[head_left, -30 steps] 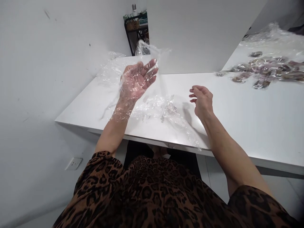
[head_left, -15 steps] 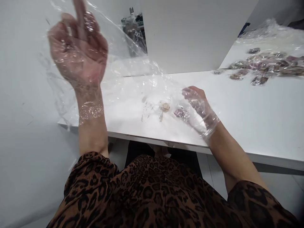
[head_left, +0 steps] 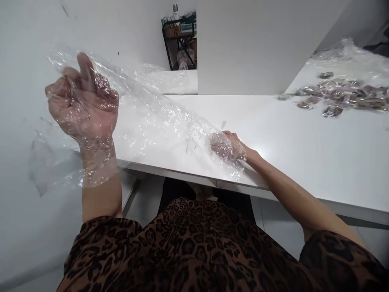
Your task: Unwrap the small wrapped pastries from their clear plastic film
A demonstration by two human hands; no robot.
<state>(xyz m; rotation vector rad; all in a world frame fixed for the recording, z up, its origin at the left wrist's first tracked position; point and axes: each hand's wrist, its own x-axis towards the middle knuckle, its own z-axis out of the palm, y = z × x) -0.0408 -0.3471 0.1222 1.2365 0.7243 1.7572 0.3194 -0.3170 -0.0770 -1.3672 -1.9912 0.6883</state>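
Both hands are covered by clear plastic film (head_left: 161,109), which is stretched kinda slantwise between them, over the white table (head_left: 304,158). Left hand (head_left: 86,111) is held up by the wall (head_left: 27,134), palm turned to the camera, fingers partly curled; film is wrapped round palm and wrist, and a dark shiny bit (head_left: 102,85) can be spotted by the fingers, but what it is, or whether anything's gripped, can't be told. Right hand (head_left: 227,145) is held low by the tabletop, fingers mostly hidden under crinkled film, so its grip can't be told either. Some smudges (head_left: 190,145) can be seen on the table between the hands. Well off to the right, lots of small wrapped pieces (head_left: 343,92) are heaped next to a white panel (head_left: 258,44). Way at the back, a black rack (head_left: 174,38) is pretty well loaded.
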